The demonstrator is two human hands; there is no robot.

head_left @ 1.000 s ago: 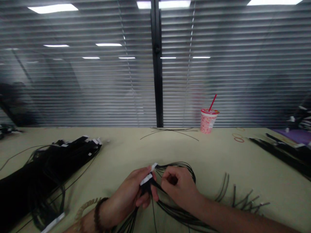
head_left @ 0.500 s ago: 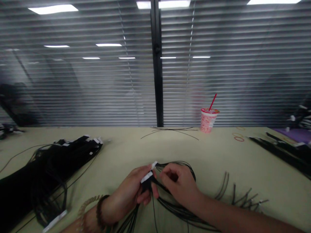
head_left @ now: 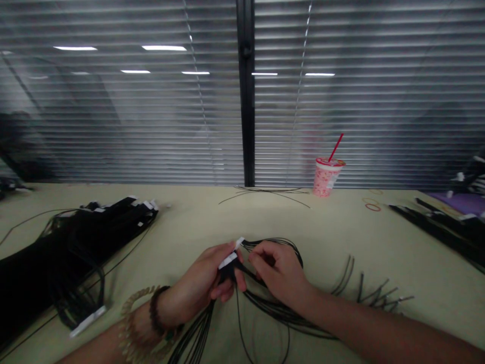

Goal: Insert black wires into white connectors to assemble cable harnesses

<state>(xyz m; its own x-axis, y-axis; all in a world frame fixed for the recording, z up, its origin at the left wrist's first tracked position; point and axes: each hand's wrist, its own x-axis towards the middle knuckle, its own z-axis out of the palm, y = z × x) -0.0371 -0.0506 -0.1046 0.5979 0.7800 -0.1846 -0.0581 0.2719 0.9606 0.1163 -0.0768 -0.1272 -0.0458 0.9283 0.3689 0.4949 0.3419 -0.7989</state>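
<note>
My left hand (head_left: 204, 283) is closed round a bundle of thin black cables (head_left: 265, 308) near a white label (head_left: 229, 259) at its looped end. A dark bead bracelet and a pale one sit on that wrist. My right hand (head_left: 278, 273) pinches the same cables just right of the label, fingers curled. The cables loop behind my hands and trail toward me across the pale green table (head_left: 212, 222). Loose cable ends (head_left: 371, 293) fan out to the right of my right forearm.
A large pile of bundled black cables with white labels (head_left: 76, 242) lies at the left. A pink cup with a red straw (head_left: 326, 176) stands by the window blinds. Red and yellow rubber bands (head_left: 373, 206) and more black bundles (head_left: 447, 227) lie at the right. Thin loose wires (head_left: 269, 194) rest at the back.
The view has tilted slightly, so everything sits a little higher in the picture. My hands keep their grip on the cable bundle and have barely shifted.
</note>
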